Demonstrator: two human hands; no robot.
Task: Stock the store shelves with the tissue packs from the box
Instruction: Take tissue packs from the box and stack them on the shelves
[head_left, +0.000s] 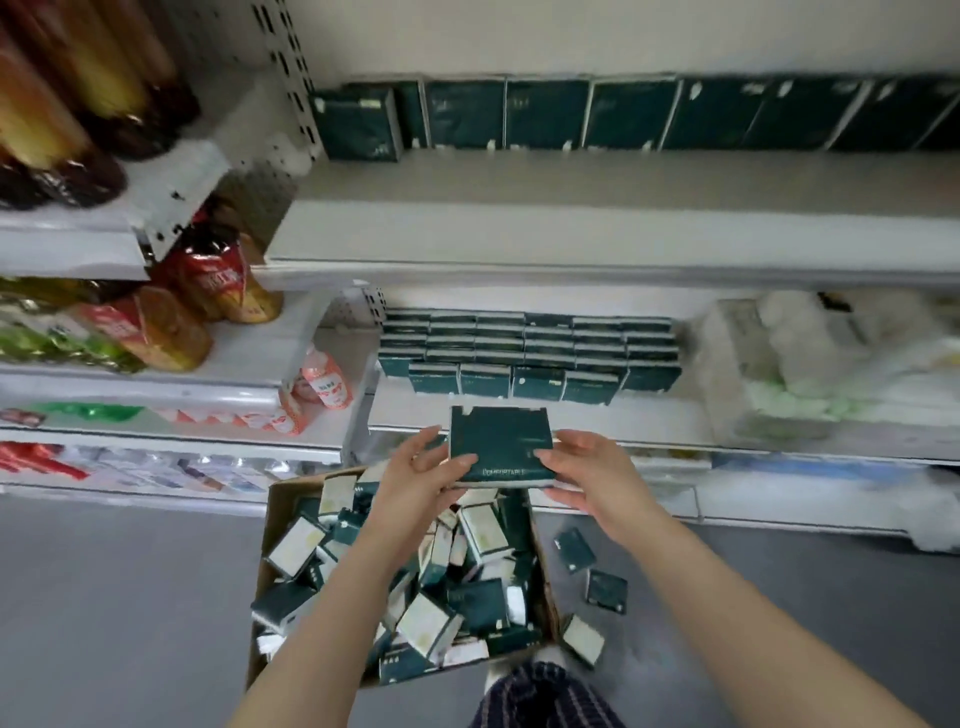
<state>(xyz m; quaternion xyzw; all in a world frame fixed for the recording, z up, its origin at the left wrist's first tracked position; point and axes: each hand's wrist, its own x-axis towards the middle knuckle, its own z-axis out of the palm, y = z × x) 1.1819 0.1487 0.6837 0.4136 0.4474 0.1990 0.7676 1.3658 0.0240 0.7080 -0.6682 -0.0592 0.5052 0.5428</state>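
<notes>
Both hands grasp 1 dark green tissue pack (498, 439) between them. The left hand (415, 475) pinches its left edge with the thumb laid on the printed face. The right hand (589, 470) pinches the right edge the same way, with its fingers tucked beneath. A pale band shows under the pack's lower edge, and it cannot be told whether that is the pack's own side or a 2nd pack below.

The pack's longer side runs from hand to hand, level with the shelf front, and its printed face tilts up toward the camera. Directly below the grip sits the open cardboard box (274, 525), heaped with loose packs. Straight ahead of the grip, and just beyond the pack's far edge, is the bare front strip of the shelf (405, 415). Behind that strip stands a front row of 5 packs (535, 382), with fuller rows at its back.

Since the free strip lies dead ahead and neither hand is clearly nearer to it, the move likely calls for a short forward push. The pack would have to be stood up to match the row. A higher shelf (519, 208), well above the grip, carries another line of packs (545, 114). Down to the right of the grip, 3 stray packs (574, 548) lie on the floor beside the box.
</notes>
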